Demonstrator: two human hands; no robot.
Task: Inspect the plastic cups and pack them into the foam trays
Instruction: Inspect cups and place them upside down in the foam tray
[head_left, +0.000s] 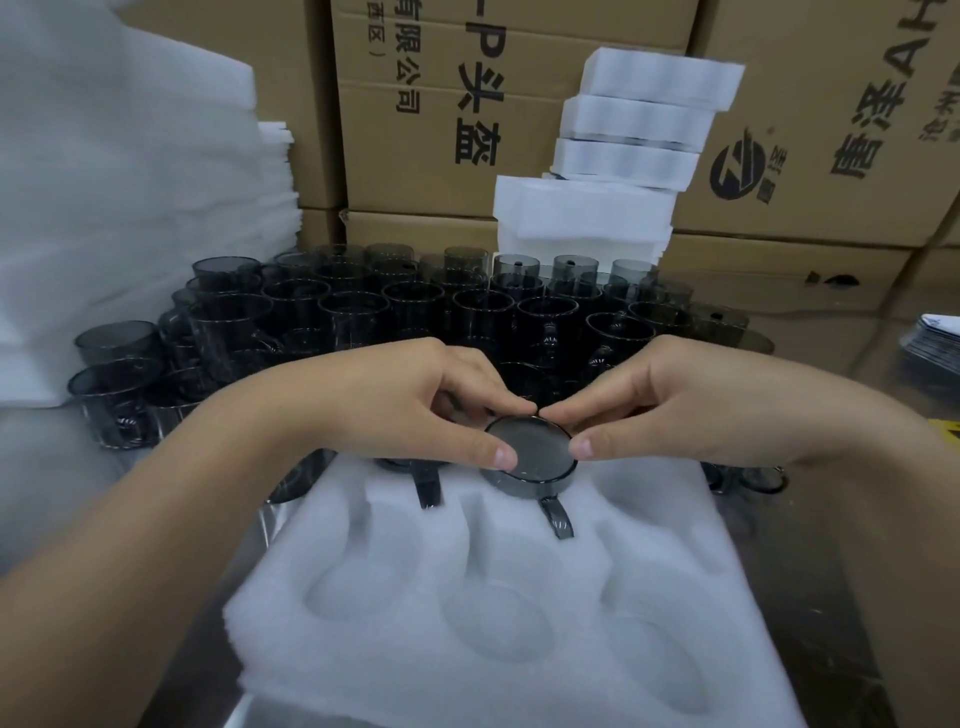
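- The left hand (410, 410) and the right hand (680, 405) both pinch one smoky plastic cup (532, 452). Each has its thumb on the near edge and its forefinger on the far edge, and the two forefinger tips nearly meet over the cup.
- This cup is upside down with its flat base up. It sits in a far pocket of the white foam tray (467, 613), and its handle (557, 517) points back toward the person.
- Under the left hand a second cup (428, 488) sits in the next pocket. Mostly its handle shows, so it only seems to be inverted too.
- Three round pockets lie nearer than the hands.
- Beyond both hands stands a crowd of loose cups (415, 312).
- Past the right hand, a stack of foam trays (639, 135) rises against cardboard boxes (441, 104).
- Far beyond the left hand lie piled foam sheets (104, 182).
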